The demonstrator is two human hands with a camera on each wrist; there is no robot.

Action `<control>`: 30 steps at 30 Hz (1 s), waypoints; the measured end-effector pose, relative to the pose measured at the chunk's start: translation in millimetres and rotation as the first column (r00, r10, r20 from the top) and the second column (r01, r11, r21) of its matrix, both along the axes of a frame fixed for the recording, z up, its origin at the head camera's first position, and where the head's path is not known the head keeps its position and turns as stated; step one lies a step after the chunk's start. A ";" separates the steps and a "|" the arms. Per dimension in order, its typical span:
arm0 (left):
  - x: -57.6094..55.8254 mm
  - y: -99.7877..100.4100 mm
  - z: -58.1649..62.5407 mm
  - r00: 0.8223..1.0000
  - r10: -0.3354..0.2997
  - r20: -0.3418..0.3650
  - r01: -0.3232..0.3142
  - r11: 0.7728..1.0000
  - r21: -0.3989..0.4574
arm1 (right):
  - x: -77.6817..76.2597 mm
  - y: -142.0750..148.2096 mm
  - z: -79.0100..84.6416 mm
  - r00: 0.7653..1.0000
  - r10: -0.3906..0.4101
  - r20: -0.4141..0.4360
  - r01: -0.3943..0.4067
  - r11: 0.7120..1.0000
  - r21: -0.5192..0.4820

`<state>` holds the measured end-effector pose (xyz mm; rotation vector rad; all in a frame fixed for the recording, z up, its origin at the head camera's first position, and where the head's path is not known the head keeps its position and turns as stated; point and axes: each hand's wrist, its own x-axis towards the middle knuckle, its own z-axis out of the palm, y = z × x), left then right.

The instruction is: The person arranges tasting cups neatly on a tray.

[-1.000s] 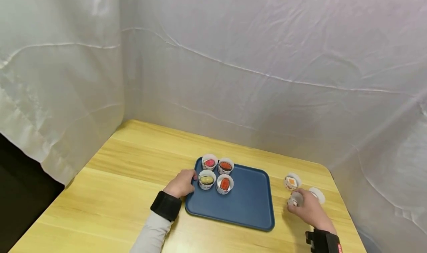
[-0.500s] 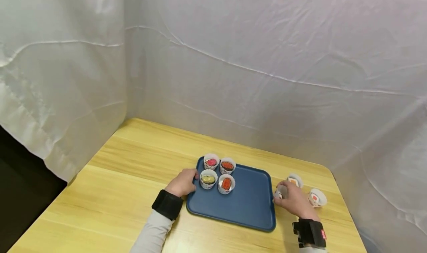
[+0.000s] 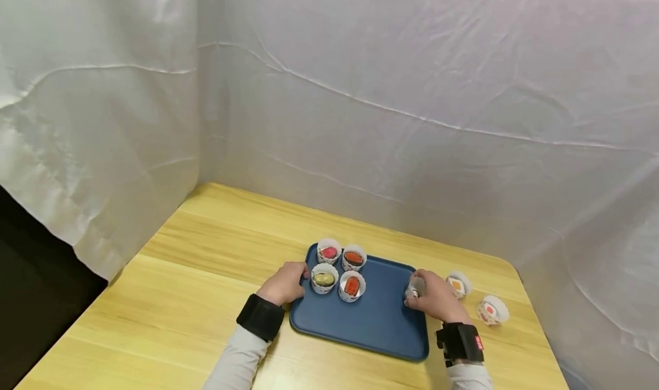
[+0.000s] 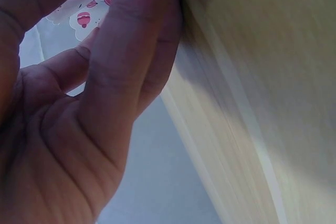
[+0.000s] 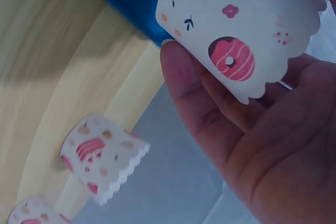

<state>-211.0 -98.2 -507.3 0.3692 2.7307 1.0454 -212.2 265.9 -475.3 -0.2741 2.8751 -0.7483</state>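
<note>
My right hand (image 3: 437,299) grips a white paper baking cup (image 3: 414,289) over the right part of the blue tray (image 3: 370,321). In the right wrist view, fingers and thumb curl round this cup (image 5: 231,30), printed with doughnuts and flowers; a small whitish piece shows inside it from the head view. At the tray's left edge, my left hand (image 3: 283,284) holds the rim between thumb and curled fingers. Four-square on the tray's far left stand cups with sushi-like pieces: pink (image 3: 328,252), dark with orange top (image 3: 354,258), yellow-green (image 3: 324,279) and red (image 3: 352,287).
Right of the tray, two more paper cups stand on the wooden table (image 3: 206,298): one with an orange-and-white piece (image 3: 458,285), one with a white piece with a red centre (image 3: 492,310). Pale curtains (image 3: 360,92) hang behind the table and at both sides.
My right hand has carried the paper cup leftward from the table's right side to over the tray, uncovering the two other cups. The left hand stays at the tray's edge.
</note>
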 end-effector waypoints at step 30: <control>0.8 -1.0 -4.0 1.000 0.004 -0.005 -0.004 0.999 0.046 | -60.6 -62.9 -16.2 0.995 0.095 -0.020 -0.096 0.994 -0.055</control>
